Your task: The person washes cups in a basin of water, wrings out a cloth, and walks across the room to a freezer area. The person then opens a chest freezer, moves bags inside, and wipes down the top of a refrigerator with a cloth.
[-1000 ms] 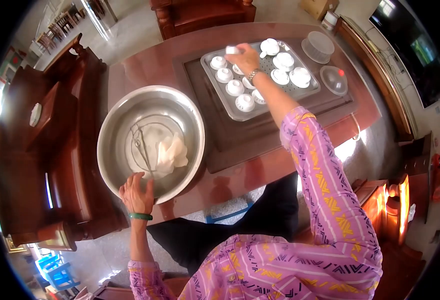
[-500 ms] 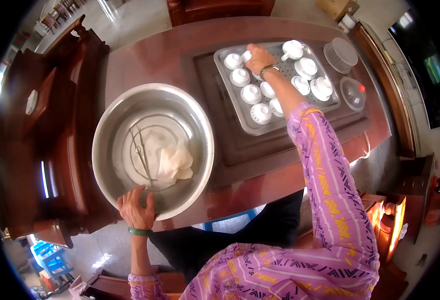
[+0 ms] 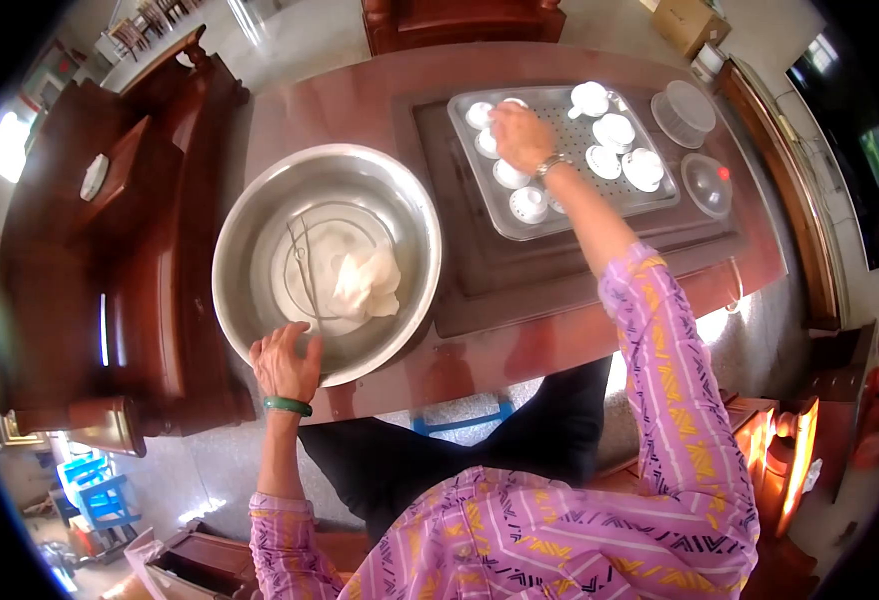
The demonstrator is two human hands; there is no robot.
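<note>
My left hand [image 3: 286,362] rests at the near rim of a wide metal basin [image 3: 232,232], its thumb apart from the fingers. In the basin lie a crumpled pale cloth [image 3: 368,284] and long thin metal tongs [image 3: 304,262], with a little water around them. My right hand [image 3: 522,137] reaches over the left side of a perforated metal tray [image 3: 585,130], its bent fingers closed at a white teacup [image 3: 488,142]; the fingertips are partly hidden. More white cups line that side. A white pitcher [image 3: 590,98] and several lidded cups [image 3: 615,132] stand on the right side.
A clear plastic container [image 3: 684,113] and a clear dome lid with a red knob [image 3: 707,186] stand right of the tray on the wooden table [image 3: 520,358]. A carved wooden seat [image 3: 150,290] is at the left, and a blue stool [image 3: 463,420] is under the table's near edge.
My right hand has shifted slightly left and nearer across the tray's cups. My left hand stays at the basin's rim. The whole view has shifted a little.
</note>
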